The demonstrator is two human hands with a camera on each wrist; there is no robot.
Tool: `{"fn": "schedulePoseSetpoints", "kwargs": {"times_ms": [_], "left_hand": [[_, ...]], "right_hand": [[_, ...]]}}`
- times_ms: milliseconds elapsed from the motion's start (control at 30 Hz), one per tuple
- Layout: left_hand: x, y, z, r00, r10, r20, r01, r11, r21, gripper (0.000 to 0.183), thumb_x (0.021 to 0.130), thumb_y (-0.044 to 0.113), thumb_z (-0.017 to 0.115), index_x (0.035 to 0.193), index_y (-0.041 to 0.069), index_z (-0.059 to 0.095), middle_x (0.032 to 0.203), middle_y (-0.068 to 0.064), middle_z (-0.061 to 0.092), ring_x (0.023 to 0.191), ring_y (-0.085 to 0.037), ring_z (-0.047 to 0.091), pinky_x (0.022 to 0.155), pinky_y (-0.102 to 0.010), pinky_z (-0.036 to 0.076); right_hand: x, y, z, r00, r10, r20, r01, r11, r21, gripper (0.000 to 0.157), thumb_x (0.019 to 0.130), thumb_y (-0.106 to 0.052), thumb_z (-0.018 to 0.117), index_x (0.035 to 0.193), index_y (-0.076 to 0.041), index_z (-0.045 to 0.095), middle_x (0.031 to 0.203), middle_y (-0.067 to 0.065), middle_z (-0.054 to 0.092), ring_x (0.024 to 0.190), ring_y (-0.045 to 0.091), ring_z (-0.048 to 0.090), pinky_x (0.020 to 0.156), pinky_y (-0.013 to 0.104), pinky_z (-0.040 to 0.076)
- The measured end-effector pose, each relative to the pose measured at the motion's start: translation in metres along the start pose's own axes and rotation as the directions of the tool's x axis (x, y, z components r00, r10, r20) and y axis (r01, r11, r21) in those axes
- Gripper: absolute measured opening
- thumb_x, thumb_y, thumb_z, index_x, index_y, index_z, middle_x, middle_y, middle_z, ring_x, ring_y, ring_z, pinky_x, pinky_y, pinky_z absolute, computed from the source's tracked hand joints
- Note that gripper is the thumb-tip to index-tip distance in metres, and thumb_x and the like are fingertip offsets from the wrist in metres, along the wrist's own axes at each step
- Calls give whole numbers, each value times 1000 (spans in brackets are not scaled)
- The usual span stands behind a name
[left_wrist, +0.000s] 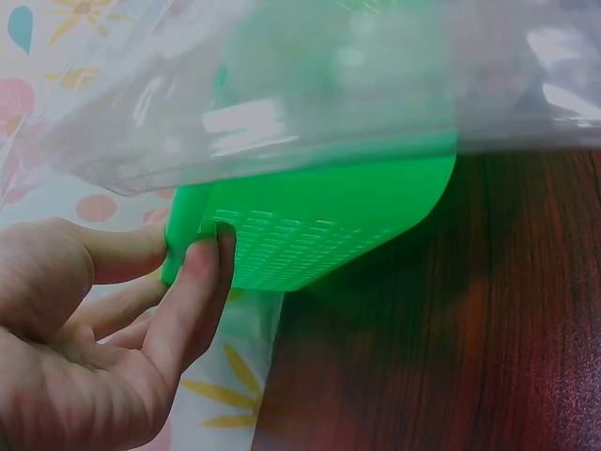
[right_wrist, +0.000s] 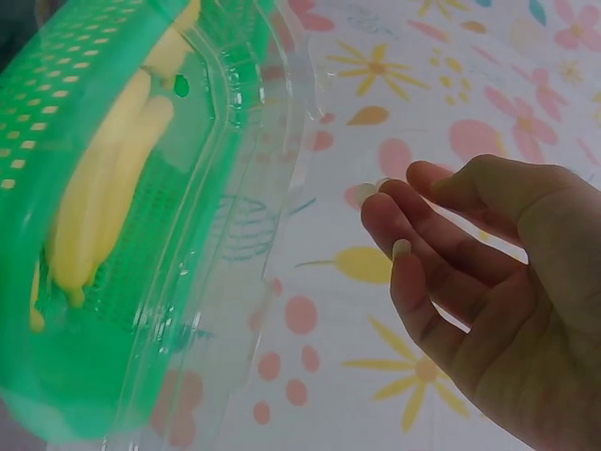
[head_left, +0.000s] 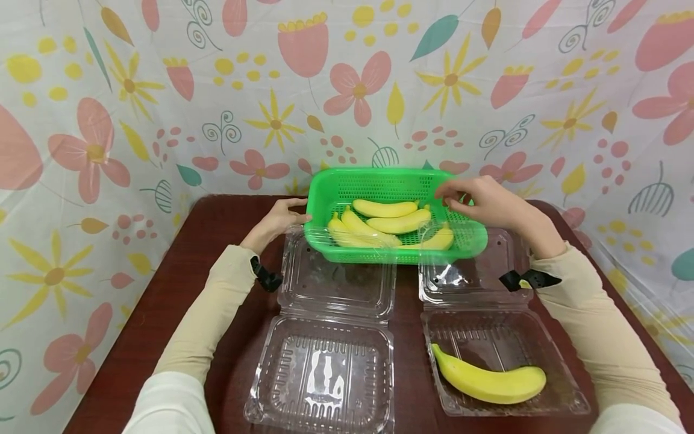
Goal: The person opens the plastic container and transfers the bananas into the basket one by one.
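A green plastic basket holds several yellow bananas. My left hand pinches the basket's left rim, thumb on one side and fingers on the other, as the left wrist view shows. Above the basket's right end hovers my right hand, its fingers loosely bent with nothing between them. In the right wrist view the right hand is apart from the basket. One banana lies in the base of the right clear plastic clamshell container.
A second clear clamshell stands open at the left with nothing in its base. Both raised lids overlap the basket's front in the head view. The dark red-brown table meets a flower-printed curtain behind and at the sides.
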State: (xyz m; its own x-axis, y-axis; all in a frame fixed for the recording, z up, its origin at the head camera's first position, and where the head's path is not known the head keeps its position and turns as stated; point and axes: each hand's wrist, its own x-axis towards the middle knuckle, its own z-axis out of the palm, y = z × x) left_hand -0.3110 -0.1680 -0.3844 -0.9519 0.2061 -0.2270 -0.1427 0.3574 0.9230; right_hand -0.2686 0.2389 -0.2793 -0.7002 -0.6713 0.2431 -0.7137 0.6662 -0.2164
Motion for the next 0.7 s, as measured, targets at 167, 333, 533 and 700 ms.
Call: {"fn": "schedulePoseSetpoints", "kwargs": {"times_ms": [167, 333, 533, 700], "left_hand": [[0, 0, 0, 1000, -10, 1, 10, 1000, -6, 61, 95, 8, 61, 150, 8, 34, 128, -28, 58, 118, -36, 60, 88, -32, 56], [1, 0, -1, 1000, -8, -1, 8, 1000, -7, 61, 95, 9, 61, 150, 8, 35, 128, -28, 59, 118, -36, 59, 86, -31, 57], [1, -1, -1, 1000, -10, 0, 10, 1000, -19, 61, 96, 8, 60, 151, 8, 34, 129, -28, 58, 118, -35, 59, 88, -32, 56], [1, -1, 0, 1000, -13, 2, 13, 1000, -15, 61, 96, 9, 60, 150, 8, 35, 129, -28, 58, 115, -33, 62, 86, -31, 57]], "right_hand": [[-5, -1, 1, 999, 21, 30, -21, 999, 25, 26, 93, -1, 58, 118, -11, 62, 86, -2, 71, 71, 8, 64, 63, 27, 51], [-10, -4, 0, 999, -9, 43, 7, 999, 48, 26, 94, -2, 57, 118, -11, 62, 86, -3, 71, 72, 6, 64, 62, 26, 50], [-15, -11, -4, 995, -19, 97, 12, 998, 66, 23, 96, -4, 57, 116, -13, 64, 88, -8, 69, 73, 4, 62, 61, 25, 48], [-22, -15, -8, 981, 1, 196, -31, 988, 151, 20, 98, -11, 56, 114, -16, 66, 92, -8, 69, 81, 7, 65, 64, 26, 50]]}}
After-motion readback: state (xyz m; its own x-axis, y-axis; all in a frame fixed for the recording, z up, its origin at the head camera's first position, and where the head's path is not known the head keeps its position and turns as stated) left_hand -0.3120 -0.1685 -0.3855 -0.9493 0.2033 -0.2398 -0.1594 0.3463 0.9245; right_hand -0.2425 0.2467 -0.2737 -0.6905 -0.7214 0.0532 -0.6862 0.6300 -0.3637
